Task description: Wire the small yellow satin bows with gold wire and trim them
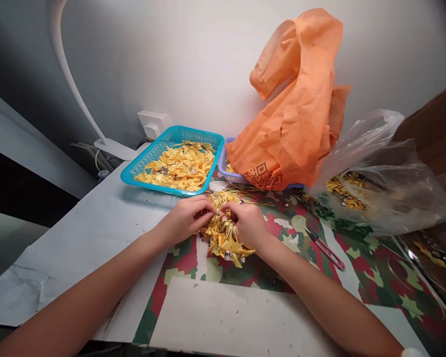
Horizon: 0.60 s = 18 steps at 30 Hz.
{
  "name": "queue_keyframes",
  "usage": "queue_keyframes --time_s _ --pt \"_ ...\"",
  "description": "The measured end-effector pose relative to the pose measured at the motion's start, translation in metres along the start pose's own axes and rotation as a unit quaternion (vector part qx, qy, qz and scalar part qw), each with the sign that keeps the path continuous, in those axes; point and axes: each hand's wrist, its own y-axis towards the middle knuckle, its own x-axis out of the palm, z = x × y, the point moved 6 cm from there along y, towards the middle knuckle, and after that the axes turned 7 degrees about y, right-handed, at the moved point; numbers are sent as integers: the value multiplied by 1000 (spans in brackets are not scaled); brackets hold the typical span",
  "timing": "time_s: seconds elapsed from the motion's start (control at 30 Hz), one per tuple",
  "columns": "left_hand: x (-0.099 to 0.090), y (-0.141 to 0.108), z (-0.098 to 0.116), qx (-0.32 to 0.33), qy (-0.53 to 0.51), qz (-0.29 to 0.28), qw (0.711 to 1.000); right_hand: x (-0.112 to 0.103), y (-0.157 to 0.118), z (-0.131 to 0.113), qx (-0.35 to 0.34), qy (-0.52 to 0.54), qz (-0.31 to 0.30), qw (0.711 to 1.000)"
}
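Observation:
A bunch of yellow ribbon bows (228,245) with gold cords and small silver bells lies on the patterned table cover, between and under both hands. My left hand (188,218) comes in from the left, its thumb and fingers pinched together at the bunch's upper middle. My right hand (247,223) is closed opposite it, fingertips curled round the gold cords (229,228). The two sets of fingertips almost meet. What exactly lies between them is small and partly hidden by the fingers.
A turquoise basket (128,173) of yellow bows stands behind. Beside it, an orange bag (282,144) covers part of a purple basket (223,161). Pink-handled thread snips (326,249) lie right, near a clear plastic bag (386,188). A white lamp (74,84) rises left.

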Motion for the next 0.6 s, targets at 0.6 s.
queue_keyframes --time_s 0.6 --pt "4 1 -2 -108 -55 -25 992 5 0 0 45 52 8 998"
